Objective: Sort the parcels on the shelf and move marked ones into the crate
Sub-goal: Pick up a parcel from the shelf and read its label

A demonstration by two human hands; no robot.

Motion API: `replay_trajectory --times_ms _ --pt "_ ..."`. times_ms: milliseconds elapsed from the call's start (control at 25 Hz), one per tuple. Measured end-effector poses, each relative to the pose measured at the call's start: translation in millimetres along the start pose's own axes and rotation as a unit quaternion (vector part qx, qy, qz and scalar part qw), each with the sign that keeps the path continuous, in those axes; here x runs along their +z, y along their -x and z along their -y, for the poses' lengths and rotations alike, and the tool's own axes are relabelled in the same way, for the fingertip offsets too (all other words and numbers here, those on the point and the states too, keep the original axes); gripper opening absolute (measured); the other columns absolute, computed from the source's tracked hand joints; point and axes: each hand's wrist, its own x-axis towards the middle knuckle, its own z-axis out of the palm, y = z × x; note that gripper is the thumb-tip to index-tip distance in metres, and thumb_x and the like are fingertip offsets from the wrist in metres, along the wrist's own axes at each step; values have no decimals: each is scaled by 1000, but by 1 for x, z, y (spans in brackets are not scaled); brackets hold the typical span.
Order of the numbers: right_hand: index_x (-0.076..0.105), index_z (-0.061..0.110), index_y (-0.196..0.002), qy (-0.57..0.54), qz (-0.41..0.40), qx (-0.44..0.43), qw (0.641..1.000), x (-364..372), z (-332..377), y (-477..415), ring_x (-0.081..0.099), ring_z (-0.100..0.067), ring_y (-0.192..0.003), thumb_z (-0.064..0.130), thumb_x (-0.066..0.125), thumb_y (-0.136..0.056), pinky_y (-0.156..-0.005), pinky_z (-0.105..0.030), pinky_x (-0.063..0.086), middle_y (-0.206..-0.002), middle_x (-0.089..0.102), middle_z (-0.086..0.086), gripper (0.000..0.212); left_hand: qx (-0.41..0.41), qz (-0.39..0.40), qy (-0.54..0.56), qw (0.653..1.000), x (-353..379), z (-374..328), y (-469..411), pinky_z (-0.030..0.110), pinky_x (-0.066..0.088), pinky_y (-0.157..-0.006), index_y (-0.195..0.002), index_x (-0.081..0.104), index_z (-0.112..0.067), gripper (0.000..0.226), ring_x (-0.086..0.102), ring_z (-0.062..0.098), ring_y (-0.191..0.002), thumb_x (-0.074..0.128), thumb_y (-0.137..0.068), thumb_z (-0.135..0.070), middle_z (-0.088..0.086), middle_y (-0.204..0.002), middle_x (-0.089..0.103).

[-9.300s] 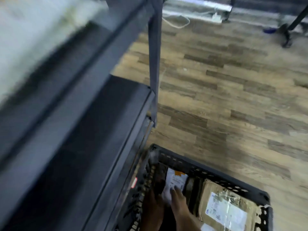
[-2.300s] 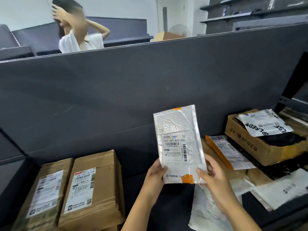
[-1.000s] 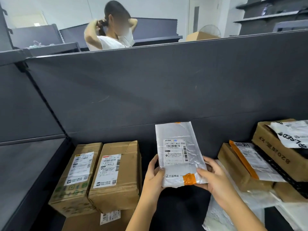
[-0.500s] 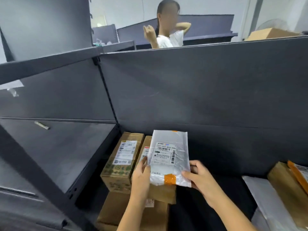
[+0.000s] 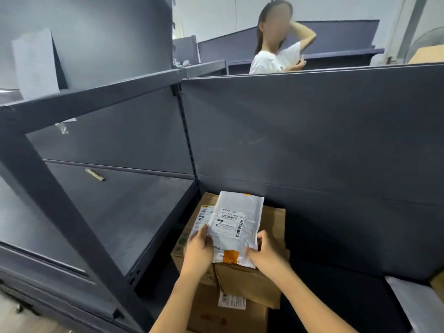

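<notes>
The left hand (image 5: 199, 253) and right hand (image 5: 266, 255) held the silvery parcel (image 5: 236, 227) over cardboard boxes (image 5: 271, 227) on the shelf (image 5: 336, 296), fingers (image 5: 252, 252) pinching its near end. Its long axis pointed away, barcode label up, orange tape nearest.

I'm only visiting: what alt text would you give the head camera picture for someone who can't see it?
Two bare hands, left hand and right hand, hold a white plastic mailer with a barcode label and orange tape over stacked cardboard boxes on a dark grey shelf. Another person stands behind the partition.
</notes>
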Motion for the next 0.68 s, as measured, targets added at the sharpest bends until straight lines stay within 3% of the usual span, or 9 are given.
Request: replay_trajectory --times_ms 80,160,440,560,680 --pt "44 25 -122 100 -24 -14 995 7 -3 -4 35 -25 -125 46 49 -87 -100 -33 35 -134 44 -3 41 11 -29 -88 996 4 2 3 33 21 -115 -145 35 -18 45 23 22 -144 33 -100 -22 4 -153 34" --pt "40 25 -127 131 -26 -17 991 10 -5 -6 22 -28 -135 48 48 -87 -110 -40 26 -141 35 -3 47 10 -47 -131 990 7 -1 6 36 15 -118 -147 29 -21 46 14 21 -147 29 -101 -26 0 -156 27" --pt "36 31 -131 137 -28 -37 990 -4 -25 2 24 -24 -130 63 45 -84 -106 -37 24 -141 28 3 58 1 -98 -111 989 14 -6 14 39 14 -119 -148 23 -16 48 6 23 -148 29 -100 -24 6 -160 12" --pt "35 32 -133 127 -50 -4 991 -25 -50 6 24 -23 -131 62 45 -84 -106 -37 25 -143 29 4 58 43 -130 -73 988 24 -30 23 39 9 -119 -147 26 -14 49 1 22 -148 31 -100 -26 6 -160 7" --pt "34 31 -135 116 -68 50 990 -50 -83 13 24 -24 -134 57 45 -87 -107 -38 25 -145 28 3 55 90 -108 -61 988 42 -59 28 37 4 -120 -147 27 -15 49 -3 20 -148 31 -100 -27 5 -161 5"
